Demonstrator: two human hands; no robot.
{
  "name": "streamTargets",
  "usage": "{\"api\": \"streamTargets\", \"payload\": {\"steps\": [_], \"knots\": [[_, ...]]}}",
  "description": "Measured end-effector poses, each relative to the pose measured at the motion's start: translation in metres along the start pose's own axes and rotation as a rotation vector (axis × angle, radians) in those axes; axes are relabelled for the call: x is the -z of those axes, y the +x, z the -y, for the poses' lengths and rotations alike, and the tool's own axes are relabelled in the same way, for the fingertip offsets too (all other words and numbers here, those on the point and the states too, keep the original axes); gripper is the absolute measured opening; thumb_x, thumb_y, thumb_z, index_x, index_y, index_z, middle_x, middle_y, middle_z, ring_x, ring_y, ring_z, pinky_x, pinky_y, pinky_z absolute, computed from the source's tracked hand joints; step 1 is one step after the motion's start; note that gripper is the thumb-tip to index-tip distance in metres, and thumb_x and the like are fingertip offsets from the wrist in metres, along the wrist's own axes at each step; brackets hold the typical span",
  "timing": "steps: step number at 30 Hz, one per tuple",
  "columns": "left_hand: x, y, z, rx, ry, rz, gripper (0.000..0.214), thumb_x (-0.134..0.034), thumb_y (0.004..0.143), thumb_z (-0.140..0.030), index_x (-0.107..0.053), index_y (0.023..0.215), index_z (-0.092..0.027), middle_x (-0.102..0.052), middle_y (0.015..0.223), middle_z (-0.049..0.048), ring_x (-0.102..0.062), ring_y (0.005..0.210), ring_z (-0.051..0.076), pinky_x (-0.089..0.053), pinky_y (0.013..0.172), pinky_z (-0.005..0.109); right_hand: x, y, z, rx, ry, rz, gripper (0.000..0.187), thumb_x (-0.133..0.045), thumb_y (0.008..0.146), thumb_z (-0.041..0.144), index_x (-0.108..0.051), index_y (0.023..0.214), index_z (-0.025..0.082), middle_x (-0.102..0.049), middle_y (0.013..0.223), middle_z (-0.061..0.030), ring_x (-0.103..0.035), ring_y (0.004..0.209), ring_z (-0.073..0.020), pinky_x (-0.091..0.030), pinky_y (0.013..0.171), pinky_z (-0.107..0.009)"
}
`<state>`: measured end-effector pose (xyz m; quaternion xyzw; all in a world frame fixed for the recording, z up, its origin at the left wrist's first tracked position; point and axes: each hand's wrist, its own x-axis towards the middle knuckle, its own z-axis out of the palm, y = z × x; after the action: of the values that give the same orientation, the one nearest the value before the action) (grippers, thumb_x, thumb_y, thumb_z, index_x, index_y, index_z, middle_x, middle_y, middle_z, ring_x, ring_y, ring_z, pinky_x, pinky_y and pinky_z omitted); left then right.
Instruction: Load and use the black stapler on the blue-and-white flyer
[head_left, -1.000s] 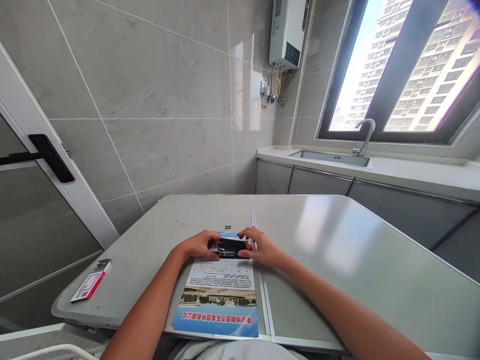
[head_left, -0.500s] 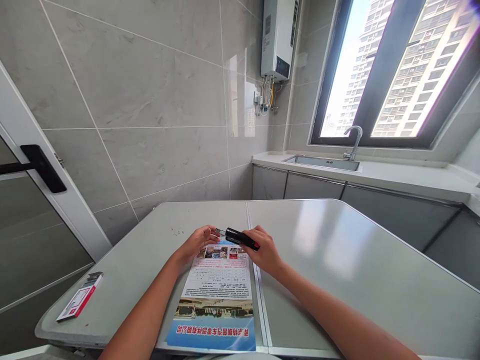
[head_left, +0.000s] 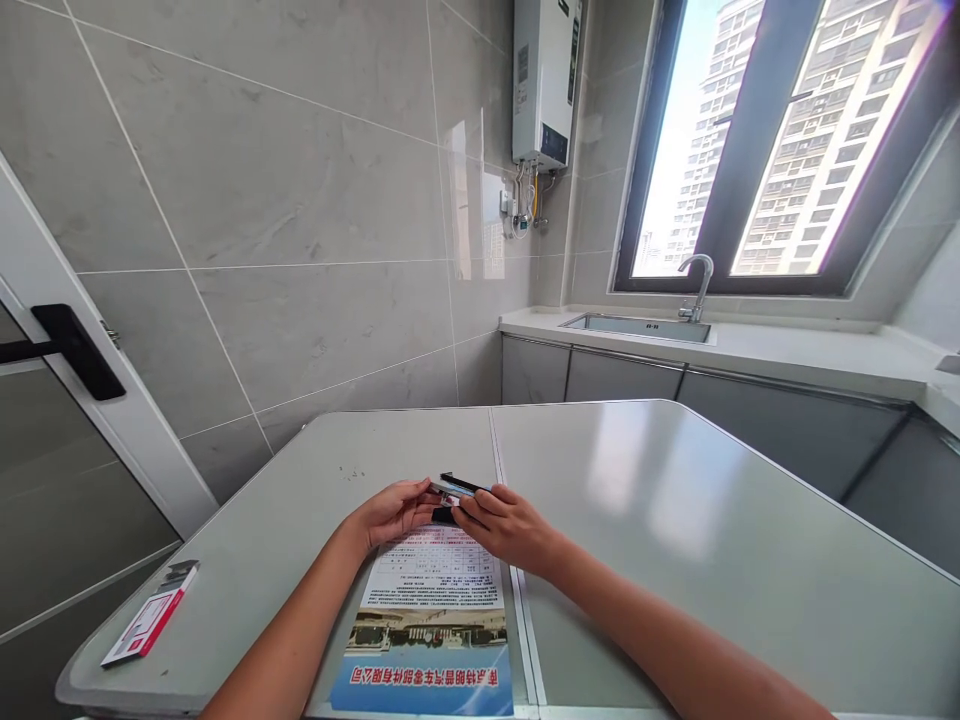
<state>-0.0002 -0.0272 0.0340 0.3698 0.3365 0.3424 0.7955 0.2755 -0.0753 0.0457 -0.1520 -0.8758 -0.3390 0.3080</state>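
A black stapler with a silvery metal part is held above the far end of a printed sheet. Its black arms stand apart, so it looks opened up. My right hand is wrapped around the right end, hiding much of it. The thumb and fingers of my left hand close on the metal at the other end; whether they also pinch something small cannot be made out. The sheet lies flat, with blue bands, a building photo and red lettering near the front.
A red and white flat package lies at the table's left edge. Small dark specks dot the left table panel. A seam splits the folding table. Beyond stand a counter with a sink and, left, a door.
The stapler has turned in my right hand and its arms now show apart. Both hands have come closer together and slightly lower. The view has shifted a little.
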Motion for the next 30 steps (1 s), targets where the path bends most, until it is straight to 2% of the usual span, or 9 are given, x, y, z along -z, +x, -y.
{"api": "streamTargets", "payload": {"steps": [4,8,13,17,23,30], "knots": [[-0.0016,-0.0026,-0.0029,-0.029,0.098,0.061,0.023,-0.077,0.092,-0.019,-0.073,0.113,-0.009,-0.074,0.122,0.0164,-0.075,0.104,0.018,-0.059,0.083,0.021,-0.0002,-0.0001,0.0006,-0.003,-0.009,-0.001,0.022,-0.057,0.103,0.012,-0.066,0.123,0.016,-0.074,0.12,-0.0084,-0.062,0.096,-0.0179,-0.048,0.079,-0.034],[0.0007,0.0001,-0.0028,-0.047,0.142,0.009,0.022,-0.08,0.089,-0.017,-0.075,0.108,-0.009,-0.076,0.115,0.0155,-0.074,0.106,0.017,-0.058,0.094,0.022,0.0006,0.0005,0.0018,0.01,-0.019,0.019,0.022,-0.058,0.102,0.01,-0.067,0.122,0.015,-0.074,0.119,-0.0087,-0.062,0.095,-0.018,-0.047,0.078,-0.034],[0.0021,0.0024,-0.0007,-0.057,0.154,0.038,0.026,-0.076,0.094,-0.027,-0.075,0.111,-0.008,-0.076,0.112,0.0156,-0.075,0.1,0.016,-0.059,0.09,0.022,-0.0011,0.0003,0.0039,0.014,-0.017,0.052,0.024,-0.055,0.104,0.011,-0.066,0.123,0.018,-0.073,0.121,-0.0087,-0.061,0.1,-0.0183,-0.046,0.079,-0.034],[-0.0013,0.0024,-0.0006,-0.057,0.137,0.037,0.023,-0.077,0.092,-0.022,-0.075,0.111,-0.008,-0.076,0.112,0.0151,-0.075,0.1,0.016,-0.058,0.093,0.021,0.001,0.0004,0.0027,0.026,-0.037,0.041,0.023,-0.055,0.104,0.011,-0.066,0.124,0.017,-0.073,0.121,-0.008,-0.061,0.103,-0.0186,-0.046,0.081,-0.035],[0.0009,0.0041,-0.001,-0.048,0.075,0.003,0.022,-0.079,0.089,-0.012,-0.075,0.111,-0.007,-0.076,0.114,0.0156,-0.076,0.102,0.017,-0.058,0.094,0.021,0.0058,0.0018,0.004,-0.012,0.068,0.069,0.028,-0.055,0.104,0.011,-0.063,0.129,0.02,-0.073,0.12,-0.0071,-0.063,0.102,-0.0179,-0.047,0.082,-0.034],[-0.003,0.0018,-0.0029,-0.069,0.061,-0.01,0.016,-0.077,0.091,-0.014,-0.075,0.106,-0.008,-0.076,0.11,0.0137,-0.075,0.104,0.017,-0.06,0.094,0.022,0.0014,-0.0002,0.0039,-0.046,0.069,0.067,0.029,-0.056,0.103,0.011,-0.062,0.13,0.021,-0.072,0.123,-0.0083,-0.061,0.103,-0.0194,-0.046,0.081,-0.036]]}}
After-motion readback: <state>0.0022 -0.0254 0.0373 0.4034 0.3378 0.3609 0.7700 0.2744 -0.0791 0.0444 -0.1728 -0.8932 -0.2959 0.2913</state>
